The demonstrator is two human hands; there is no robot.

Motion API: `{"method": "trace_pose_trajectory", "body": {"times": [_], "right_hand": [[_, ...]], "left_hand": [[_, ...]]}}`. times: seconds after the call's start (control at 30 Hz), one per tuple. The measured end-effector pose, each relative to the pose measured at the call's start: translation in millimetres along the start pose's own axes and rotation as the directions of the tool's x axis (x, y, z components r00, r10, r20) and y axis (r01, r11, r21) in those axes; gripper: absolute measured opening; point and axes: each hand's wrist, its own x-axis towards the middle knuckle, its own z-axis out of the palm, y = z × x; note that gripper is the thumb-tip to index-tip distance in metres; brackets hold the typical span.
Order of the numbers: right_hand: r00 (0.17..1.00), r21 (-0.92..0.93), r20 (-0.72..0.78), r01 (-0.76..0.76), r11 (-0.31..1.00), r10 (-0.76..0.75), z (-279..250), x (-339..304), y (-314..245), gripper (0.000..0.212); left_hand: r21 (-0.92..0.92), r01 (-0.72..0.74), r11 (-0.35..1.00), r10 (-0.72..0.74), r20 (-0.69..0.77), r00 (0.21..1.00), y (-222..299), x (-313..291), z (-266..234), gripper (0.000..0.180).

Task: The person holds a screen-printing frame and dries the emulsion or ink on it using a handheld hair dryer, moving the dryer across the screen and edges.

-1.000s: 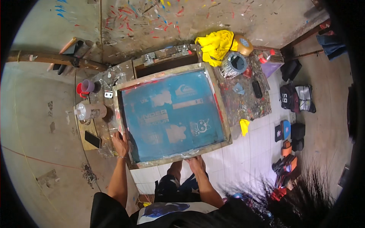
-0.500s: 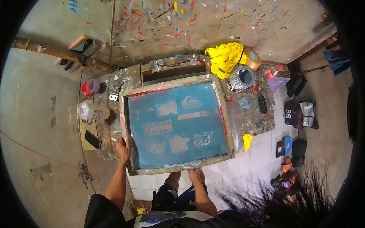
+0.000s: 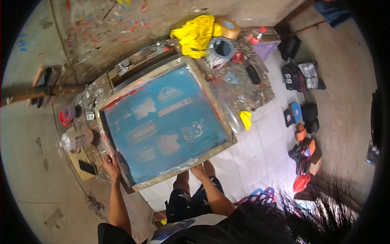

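Note:
A wooden screen-printing frame (image 3: 183, 166) with a blue mesh (image 3: 164, 118) lies tilted on the paint-stained bench. Several pale stencil designs show in the mesh. My left hand (image 3: 111, 166) is at the frame's left edge near its close corner, fingers curled against the wood. Under the near edge, my right hand (image 3: 199, 172) grips the wood; its fingertips are hidden there. Red ink smears run along the frame's inner sides.
Beyond the frame's right side stand a yellow cloth (image 3: 195, 34), a grey-rimmed tub (image 3: 220, 51) and a round gold-coloured container (image 3: 228, 29). To the left are a whitish plastic bottle (image 3: 77, 139) and a phone (image 3: 87, 167). Bags and caps line the floor at right.
My view has turned to the right, so the bench and frame appear farther left and slanted. Both hands stay at the same edges of the frame.

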Motion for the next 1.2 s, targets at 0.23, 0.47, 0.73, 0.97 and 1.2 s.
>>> {"method": "trace_pose_trajectory", "body": {"times": [0.23, 0.47, 0.73, 0.97, 1.2], "right_hand": [[0.962, 0.491, 0.232, -0.241, 0.837, 0.141, -36, -7, -77, 0.043], [0.976, 0.263, 0.215, -0.092, 0.960, 0.034, -24, 0, -80, 0.045], [0.975, 0.989, 0.131, -0.116, 0.088, -0.181, 14, 32, 33, 0.036], [0.921, 0.899, 0.230, -0.076, 0.432, -0.316, 11, 21, 37, 0.041], [0.904, 0.907, 0.409, -0.417, 0.054, 0.124, -16, -1, -69, 0.025]], "left_hand": [[0.096, -0.035, 0.995, 0.029, 0.069, 0.997, 5, 12, -27, 0.039], [0.226, -0.092, 0.970, 0.030, 0.265, 0.964, 16, 33, -69, 0.039], [0.334, -0.158, 0.929, 0.045, 0.320, 0.946, 41, 60, -58, 0.043], [0.160, -0.059, 0.985, 0.025, 0.206, 0.978, 18, 39, -62, 0.037], [0.331, -0.033, 0.943, -0.015, 0.143, 0.990, 35, 27, -59, 0.036]]}}
